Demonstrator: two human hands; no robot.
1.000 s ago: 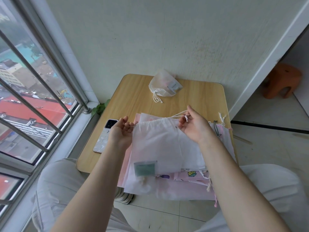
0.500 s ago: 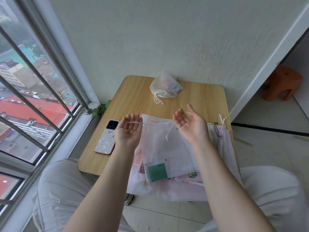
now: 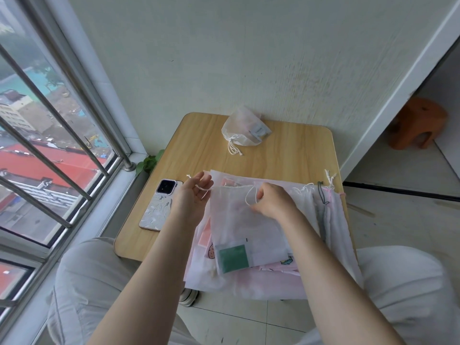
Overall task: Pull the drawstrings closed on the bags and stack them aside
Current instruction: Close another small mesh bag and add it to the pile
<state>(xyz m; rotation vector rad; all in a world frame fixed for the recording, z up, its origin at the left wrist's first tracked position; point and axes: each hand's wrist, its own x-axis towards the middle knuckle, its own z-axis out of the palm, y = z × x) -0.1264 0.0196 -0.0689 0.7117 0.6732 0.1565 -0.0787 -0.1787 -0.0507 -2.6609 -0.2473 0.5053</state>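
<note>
A flat white drawstring bag (image 3: 239, 227) with a green label lies on top of a pile of pink and white bags (image 3: 333, 220) at the table's near edge. My left hand (image 3: 193, 197) holds the white cord at the bag's left top corner. My right hand (image 3: 272, 201) rests on the bag near its top edge and pinches a loop of the cord. A closed, bunched white bag (image 3: 242, 130) sits at the far edge of the table with its strings trailing toward me.
The small wooden table (image 3: 199, 150) stands against a wall, with a barred window to the left. A phone (image 3: 159, 205) lies on the table left of the pile. An orange stool (image 3: 418, 123) stands on the floor at far right. My knees are below the table.
Both hands were open, palms up, over the bag half a second ago. Now the left holds the cord end and the right has dropped onto the bag and pinched the cord loop.
</note>
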